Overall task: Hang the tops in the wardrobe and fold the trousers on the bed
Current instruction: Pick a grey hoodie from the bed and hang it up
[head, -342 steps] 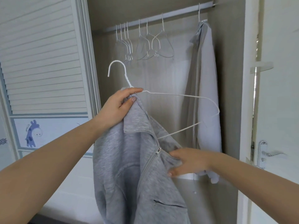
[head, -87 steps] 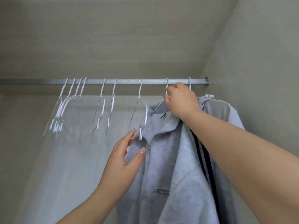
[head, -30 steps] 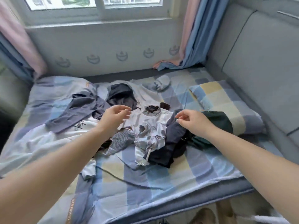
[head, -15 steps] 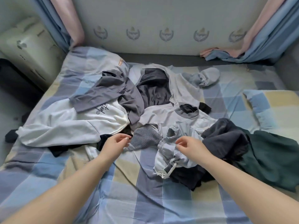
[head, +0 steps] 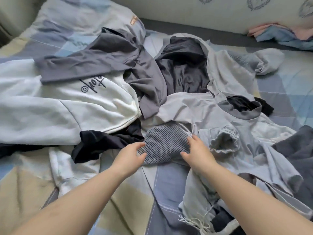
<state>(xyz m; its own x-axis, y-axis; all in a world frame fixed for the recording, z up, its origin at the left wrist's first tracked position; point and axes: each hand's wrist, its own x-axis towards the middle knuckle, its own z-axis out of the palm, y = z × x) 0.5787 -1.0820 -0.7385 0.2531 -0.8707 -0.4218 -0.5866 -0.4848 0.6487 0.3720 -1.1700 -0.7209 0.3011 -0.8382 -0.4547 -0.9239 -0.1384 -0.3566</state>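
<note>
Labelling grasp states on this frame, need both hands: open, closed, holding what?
Left hand: fingers pinching the edge of the striped ribbed hem.
Right hand: fingers on the same hem, grip unclear.

A dark embroidered script with a © sign runs across the white sweatshirt (head: 67,102) – its letters lie upside down, unreadable; the small orange label (head: 133,21) on the bedsheet is too blurred to read

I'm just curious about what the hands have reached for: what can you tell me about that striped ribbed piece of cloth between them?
The striped ribbed piece looks like a stretchy knit band in grey with fine dark lines, seemingly the hem or cuff of a pale grey garment in the heap. It lies flat and slightly curved on the checked bedsheet. The left hand pinches its left edge; the right hand lies on its right end.
</note>
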